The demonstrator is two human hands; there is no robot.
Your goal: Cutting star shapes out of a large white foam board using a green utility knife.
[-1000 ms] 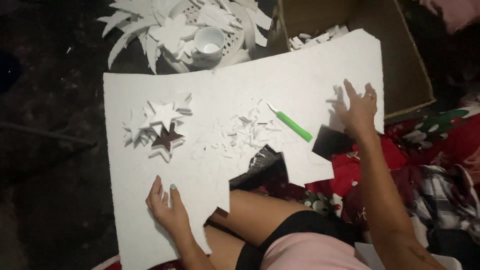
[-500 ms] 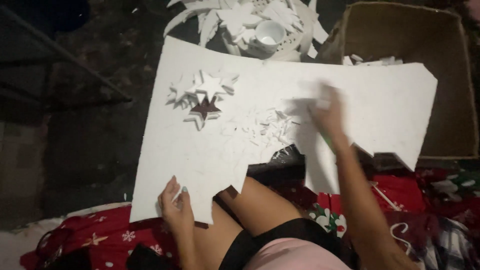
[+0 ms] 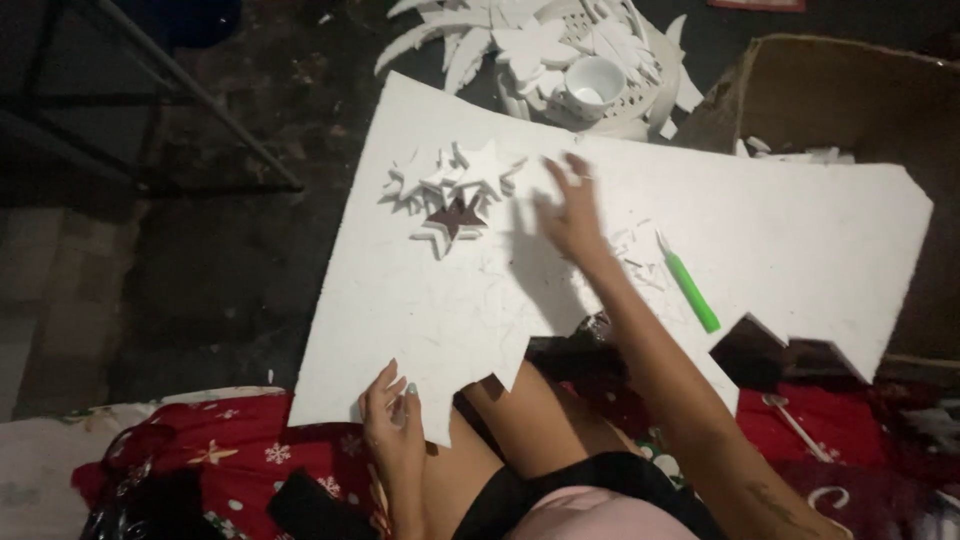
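A: Right hand (image 3: 572, 212)?

B: Blurred. Fingers spread, palm down on the foam sheet (image 3: 800, 230), fingertips toward the far edge. Forearm runs from lower right up and leftward across the sheet. Nothing held.

A: Left hand (image 3: 393, 425)?

B: At the sheet's near jagged edge, fingers loosely curled on top of a point of the foam. Whether the thumb is under the edge, cannot tell. Wrist comes up from the lap.

A: Sheet orientation?

B: White, flat across the lap and floor. Long axis runs left-near to right-far, slightly skewed. Near edge is cut into zigzag notches; far edge is straight.

A: Near the right hand?

B: Stack of white foam stars (image 3: 455, 175) just left of the fingertips, one dark star (image 3: 455, 214) among them. Small foam scraps (image 3: 635, 250) just right of the wrist. Green knife (image 3: 690, 288) beyond those, lying flat, long axis diagonal, its fine tip toward the far left, handle toward the near right.

A: Containers?

B: White cup (image 3: 594, 83) past the far edge, upright, sitting amid white foam cutouts (image 3: 520, 45); inside looks empty. Cardboard box (image 3: 840, 95) at upper right, open, a few white foam bits in it beside the sheet's edge.

A: Underneath?

B: Red patterned cloth (image 3: 250, 450) under the legs.
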